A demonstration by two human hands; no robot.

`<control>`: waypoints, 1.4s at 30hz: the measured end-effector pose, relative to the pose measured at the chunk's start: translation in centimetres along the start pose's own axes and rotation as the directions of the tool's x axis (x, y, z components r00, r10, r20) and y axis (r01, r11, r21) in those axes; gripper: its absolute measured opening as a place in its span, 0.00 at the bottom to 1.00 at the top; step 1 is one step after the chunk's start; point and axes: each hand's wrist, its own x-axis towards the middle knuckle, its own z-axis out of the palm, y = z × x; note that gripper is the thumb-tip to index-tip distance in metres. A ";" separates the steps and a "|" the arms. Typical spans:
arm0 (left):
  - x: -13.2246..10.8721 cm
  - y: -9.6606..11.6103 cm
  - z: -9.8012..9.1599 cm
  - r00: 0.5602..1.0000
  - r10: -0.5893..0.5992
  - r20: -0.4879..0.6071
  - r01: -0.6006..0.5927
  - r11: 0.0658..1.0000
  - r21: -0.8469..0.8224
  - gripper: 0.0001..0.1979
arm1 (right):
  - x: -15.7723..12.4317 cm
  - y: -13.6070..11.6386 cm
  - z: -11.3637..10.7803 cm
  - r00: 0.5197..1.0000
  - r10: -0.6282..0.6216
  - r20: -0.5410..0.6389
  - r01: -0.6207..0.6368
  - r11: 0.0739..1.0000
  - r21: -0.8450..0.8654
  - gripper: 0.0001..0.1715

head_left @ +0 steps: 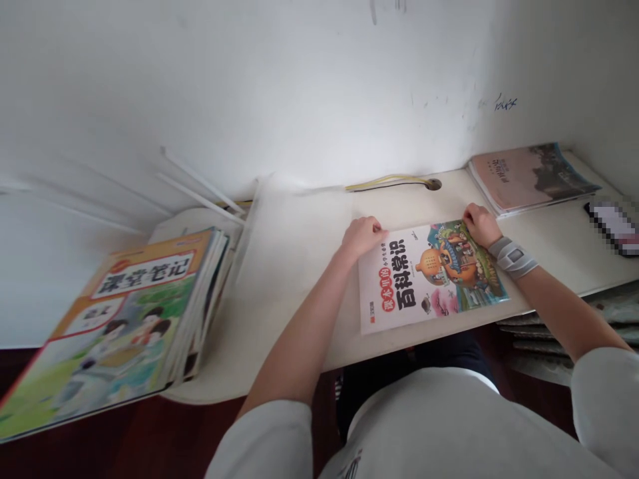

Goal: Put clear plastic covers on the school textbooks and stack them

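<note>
Recorder: State the position of the 百科常识 book (434, 276).

Inspector: Cover up, over the near part of the white surface (294, 266), right of centre. Its near edge runs beside the surface's near edge.

Recorder: Grip of the left hand (362, 236)?

Inspector: Clenched, fingertips grasping the book's far left corner.

Recorder: And the right hand (482, 226)?

Inspector: Likewise closed, grasping the far right corner with curled fingers. A grey wristband (514, 257) sits on that wrist.

Recorder: Other items noted?

Inspector: At the left end, a stack of books (202, 313), topped by a 课堂笔记 workbook (124, 326) with an orange and green cover. At the far right, a pink-and-dark softcover (524, 176) lies near the wall (319, 86). A phone (614, 226), obscured by pixelation, lies at the right. A yellow cable (389, 182) runs along the far side to a round cable hole (434, 185).
</note>
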 end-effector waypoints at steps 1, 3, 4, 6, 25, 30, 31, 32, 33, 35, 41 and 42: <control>0.5 -0.2 -0.2 1.000 0.004 0.025 -0.004 1.000 -0.009 0.16 | -0.1 -0.1 0.1 1.000 -0.008 -0.005 0.008 1.000 -0.023 0.10; 1.5 -0.5 -0.7 0.998 0.014 0.056 -0.013 1.000 -0.015 0.19 | 0.0 -0.3 0.3 1.000 0.000 0.012 0.001 0.998 -0.058 0.11; 2.0 -0.6 -1.0 0.997 0.019 0.072 -0.018 1.000 -0.016 0.21 | 0.2 -0.4 0.3 1.000 0.011 0.028 -0.009 0.997 -0.074 0.12; 2.7 -0.7 -1.4 0.992 0.035 0.119 -0.033 0.999 -0.019 0.21 | 0.6 -0.4 0.3 0.998 0.029 0.059 -0.023 0.995 -0.099 0.13; -0.5 -2.3 -2.2 0.983 -0.176 0.045 0.177 0.984 -0.018 0.16 | 1.1 -0.2 0.4 1.000 0.006 -0.006 -0.006 0.999 -0.047 0.12; -0.6 -1.7 -1.6 0.993 -0.114 -0.023 0.111 0.989 -0.098 0.08 | 1.1 -0.4 0.3 1.000 0.014 0.014 -0.013 0.996 -0.084 0.13; -0.7 -1.4 -1.5 0.994 -0.106 -0.037 0.102 0.990 -0.098 0.07 | 1.2 -0.4 0.3 0.999 0.017 0.027 -0.015 0.995 -0.098 0.13; -0.8 -1.2 -1.3 0.994 -0.100 -0.052 0.095 0.991 -0.092 0.06 | 1.2 -0.4 0.2 0.999 0.021 0.040 -0.016 0.993 -0.113 0.13; -0.9 -1.0 -1.2 0.993 -0.096 -0.065 0.091 0.992 -0.083 0.06 | 1.2 -0.5 0.2 0.998 0.024 0.054 -0.017 0.992 -0.127 0.13; -1.1 -0.7 -0.8 0.993 -0.089 -0.078 0.084 0.994 -0.064 0.06 | 1.1 -0.4 0.2 0.996 0.035 0.077 -0.024 0.989 -0.148 0.14; -2.0 -0.2 0.4 0.992 -0.063 -0.108 0.061 0.998 -0.016 0.06 | -0.8 -0.1 -1.1 0.999 0.038 0.028 -0.032 0.984 -0.174 0.15; -2.1 -0.1 0.5 0.991 -0.063 -0.121 0.062 0.998 -0.013 0.06 | -1.5 -0.5 -1.8 1.000 -0.006 -0.026 0.001 0.984 -0.177 0.16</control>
